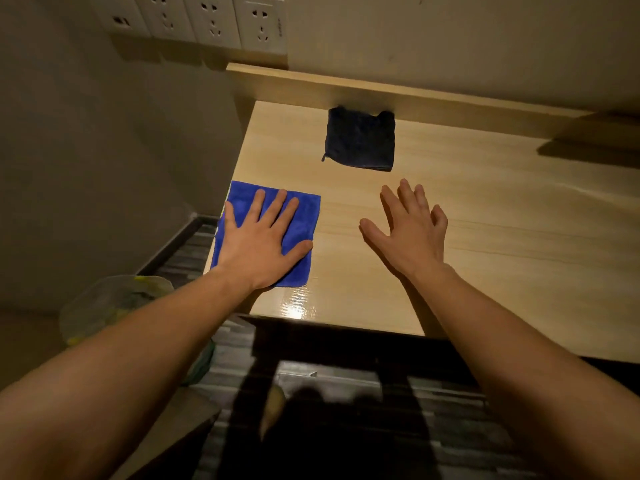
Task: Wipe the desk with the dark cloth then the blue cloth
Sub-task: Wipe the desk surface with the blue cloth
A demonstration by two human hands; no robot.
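Note:
A folded blue cloth [304, 216] lies at the left edge of the light wooden desk [502, 237]. My left hand [263, 240] rests flat on it, palm down, fingers spread. A folded dark cloth [360, 140] lies farther back, against the raised back ledge of the desk, with nothing touching it. My right hand [408, 230] hovers open over bare desk, fingers apart, a little in front of and to the right of the dark cloth, holding nothing.
A wall with several power sockets [207, 22] stands behind the desk at the left. A bin lined with a plastic bag [114, 303] stands on the floor left of the desk. The desk's front edge [346, 323] runs below my hands.

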